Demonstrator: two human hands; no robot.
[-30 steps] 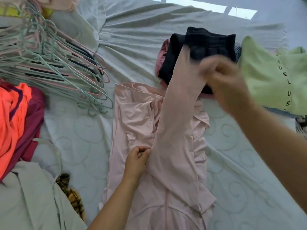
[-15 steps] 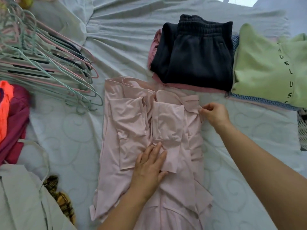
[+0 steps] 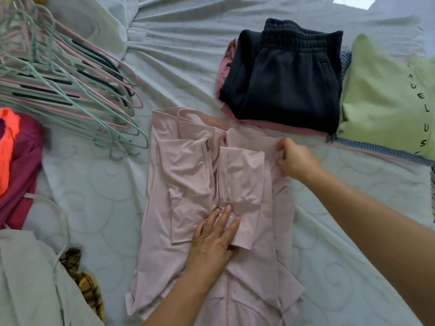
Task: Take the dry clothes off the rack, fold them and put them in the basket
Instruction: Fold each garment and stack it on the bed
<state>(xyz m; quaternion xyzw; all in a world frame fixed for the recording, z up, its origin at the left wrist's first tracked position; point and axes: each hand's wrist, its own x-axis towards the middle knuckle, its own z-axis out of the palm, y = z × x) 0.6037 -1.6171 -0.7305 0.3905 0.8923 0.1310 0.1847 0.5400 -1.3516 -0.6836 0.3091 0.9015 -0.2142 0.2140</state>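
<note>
A pale pink garment [image 3: 188, 175] lies spread on the grey bed sheet [image 3: 98, 189], with both sleeves folded in over its middle. My left hand [image 3: 213, 238] lies flat with straight fingers on the folded sleeves, pressing them down. My right hand [image 3: 295, 158] pinches the garment's upper right edge, fingers curled round the cloth. Behind the garment sits a folded black pair of trousers [image 3: 287, 76] on top of a pink piece, and to its right a folded light green top [image 3: 386, 100] with black letters.
A pile of mint and pink hangers [image 3: 66, 85] lies at the upper left. Unfolded orange and maroon clothes [image 3: 16, 156] lie at the left edge, a light grey garment [image 3: 26, 278] and a brown patterned cloth [image 3: 87, 285] at the lower left.
My right hand has laid the lifted sleeve down across the garment and now pinches its right edge. My left hand went from pinching the cloth to pressing flat on the folded sleeves.
</note>
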